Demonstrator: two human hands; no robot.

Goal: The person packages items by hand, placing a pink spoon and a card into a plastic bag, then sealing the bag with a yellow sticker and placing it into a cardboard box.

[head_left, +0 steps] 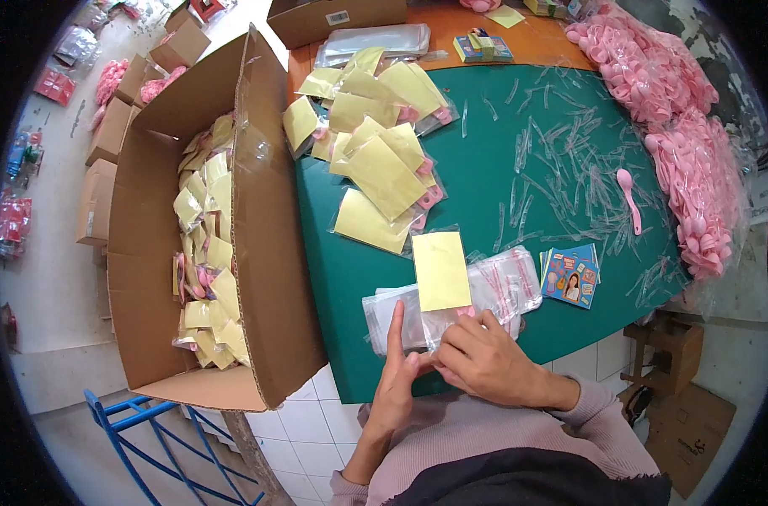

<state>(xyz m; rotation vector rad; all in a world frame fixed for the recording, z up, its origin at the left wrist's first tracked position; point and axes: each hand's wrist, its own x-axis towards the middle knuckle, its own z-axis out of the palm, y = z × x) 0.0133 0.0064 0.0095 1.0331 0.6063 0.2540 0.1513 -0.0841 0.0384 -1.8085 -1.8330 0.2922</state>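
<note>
On the green table (477, 160), a clear bag with a yellow card (441, 271) lies over a stack of clear plastic bags (504, 282). Something pink shows at its lower end. My right hand (483, 358) has its fingers bent and pressed together at that end; what they hold is too small to make out. Beside it, my left hand (397, 371) has its index finger stretched up along the bags, its thumb apart from it. A stack of blue picture cards (571, 277) lies to the right of the bags.
An open cardboard box (274, 219) holding packed yellow cards stands left. Packed bags (384, 177) are piled at the table's upper left. Plastic strips (561, 160), a pink spoon (628, 201) and bundled pink spoons (692, 185) lie right. A blue metal frame (161, 430) stands lower left.
</note>
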